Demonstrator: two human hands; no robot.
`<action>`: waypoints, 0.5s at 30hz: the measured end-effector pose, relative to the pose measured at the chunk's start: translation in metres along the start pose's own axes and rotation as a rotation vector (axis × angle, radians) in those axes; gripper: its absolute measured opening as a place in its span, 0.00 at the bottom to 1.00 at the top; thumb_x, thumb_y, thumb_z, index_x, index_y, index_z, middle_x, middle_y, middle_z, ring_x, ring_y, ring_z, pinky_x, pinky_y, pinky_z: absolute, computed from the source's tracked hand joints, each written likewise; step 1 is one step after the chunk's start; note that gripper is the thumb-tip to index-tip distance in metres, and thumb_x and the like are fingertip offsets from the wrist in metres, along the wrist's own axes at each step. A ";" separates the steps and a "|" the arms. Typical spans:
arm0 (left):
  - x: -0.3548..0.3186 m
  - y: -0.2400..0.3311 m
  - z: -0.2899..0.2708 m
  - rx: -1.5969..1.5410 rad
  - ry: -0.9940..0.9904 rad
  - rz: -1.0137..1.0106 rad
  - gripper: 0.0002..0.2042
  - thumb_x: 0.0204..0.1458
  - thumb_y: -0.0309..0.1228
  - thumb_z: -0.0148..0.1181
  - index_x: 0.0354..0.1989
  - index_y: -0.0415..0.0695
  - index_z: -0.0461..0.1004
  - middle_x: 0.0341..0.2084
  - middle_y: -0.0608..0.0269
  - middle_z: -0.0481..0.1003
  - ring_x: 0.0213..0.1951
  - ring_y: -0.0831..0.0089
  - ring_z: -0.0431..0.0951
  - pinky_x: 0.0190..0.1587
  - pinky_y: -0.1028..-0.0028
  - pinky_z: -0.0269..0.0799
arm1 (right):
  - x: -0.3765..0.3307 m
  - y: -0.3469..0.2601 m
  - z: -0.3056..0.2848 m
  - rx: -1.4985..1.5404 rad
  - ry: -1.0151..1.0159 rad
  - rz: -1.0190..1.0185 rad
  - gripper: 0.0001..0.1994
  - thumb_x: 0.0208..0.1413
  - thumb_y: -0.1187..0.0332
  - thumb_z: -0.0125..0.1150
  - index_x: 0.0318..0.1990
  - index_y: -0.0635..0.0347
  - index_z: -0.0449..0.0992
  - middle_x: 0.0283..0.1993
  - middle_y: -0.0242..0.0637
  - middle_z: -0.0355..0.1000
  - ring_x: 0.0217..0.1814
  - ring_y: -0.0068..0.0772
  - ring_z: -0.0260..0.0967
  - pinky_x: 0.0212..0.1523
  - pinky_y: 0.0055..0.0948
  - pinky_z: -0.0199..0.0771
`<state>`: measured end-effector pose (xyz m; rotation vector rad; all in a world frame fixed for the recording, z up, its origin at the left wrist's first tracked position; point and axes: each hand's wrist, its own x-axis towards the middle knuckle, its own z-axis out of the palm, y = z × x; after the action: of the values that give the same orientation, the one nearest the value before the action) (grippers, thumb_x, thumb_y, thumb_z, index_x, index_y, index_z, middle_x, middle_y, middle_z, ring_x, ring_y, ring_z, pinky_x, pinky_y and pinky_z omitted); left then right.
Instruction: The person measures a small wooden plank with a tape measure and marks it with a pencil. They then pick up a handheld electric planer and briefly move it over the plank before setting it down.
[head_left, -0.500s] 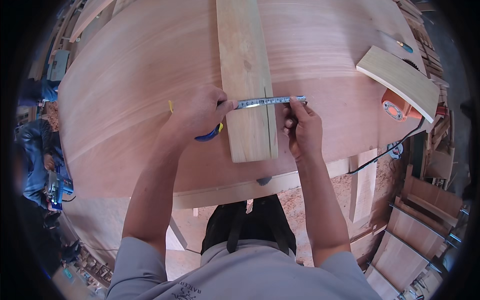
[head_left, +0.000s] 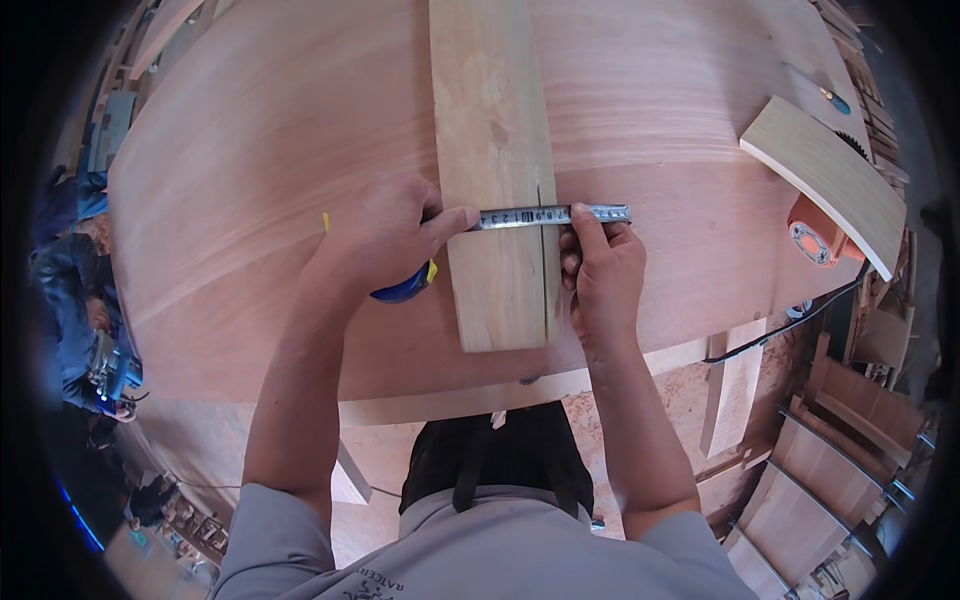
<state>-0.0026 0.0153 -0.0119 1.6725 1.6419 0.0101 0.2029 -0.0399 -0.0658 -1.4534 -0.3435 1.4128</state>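
Note:
My left hand [head_left: 385, 230] is closed round a blue and yellow tape measure [head_left: 405, 287], its case mostly hidden under the palm. The metal tape [head_left: 510, 217] runs out to the right, crossing a pale wooden board [head_left: 490, 150] that lies lengthwise on the bench. My left thumb presses the tape at the board's left side. At the right side, my right hand [head_left: 605, 265] grips the tape between thumb and fingers, and its end sticks out past them. A thin dark line runs along the board's right edge near its close end.
The board lies on a large wooden bench top [head_left: 270, 130]. At the right, a curved-looking board [head_left: 825, 180] rests over an orange power tool [head_left: 812, 235] with a toothed blade and a black cable [head_left: 790, 325]. A screwdriver-like tool [head_left: 835, 100] lies beyond. Another person [head_left: 70, 290] is at far left.
My right hand has slid left along the tape toward the board's edge, so more of the tape's end shows beyond the fingers. My left hand keeps its hold; the view has shifted slightly.

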 end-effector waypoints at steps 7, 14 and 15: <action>0.005 -0.001 -0.004 -0.027 -0.089 -0.055 0.22 0.57 0.45 0.67 0.25 0.35 0.81 0.15 0.57 0.75 0.19 0.72 0.74 0.25 0.69 0.70 | 0.002 0.000 0.002 -0.057 0.016 0.006 0.14 0.65 0.63 0.64 0.29 0.61 0.72 0.22 0.27 0.67 0.18 0.11 0.57 0.19 0.18 0.54; 0.013 -0.005 -0.008 -0.065 -0.162 -0.033 0.21 0.58 0.43 0.67 0.24 0.34 0.80 0.15 0.62 0.75 0.19 0.77 0.73 0.24 0.73 0.69 | 0.001 0.005 0.001 -0.153 0.025 -0.061 0.15 0.66 0.62 0.63 0.29 0.62 0.72 0.23 0.26 0.67 0.20 0.12 0.58 0.21 0.20 0.58; 0.014 -0.006 -0.009 -0.066 -0.166 -0.020 0.21 0.58 0.42 0.67 0.23 0.34 0.80 0.14 0.62 0.75 0.19 0.77 0.73 0.24 0.73 0.69 | 0.002 0.006 0.001 -0.150 0.031 -0.062 0.14 0.66 0.62 0.64 0.29 0.60 0.72 0.23 0.26 0.68 0.20 0.12 0.58 0.20 0.18 0.57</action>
<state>-0.0100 0.0304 -0.0159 1.5634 1.5177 -0.0818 0.2003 -0.0407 -0.0713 -1.5709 -0.4799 1.3373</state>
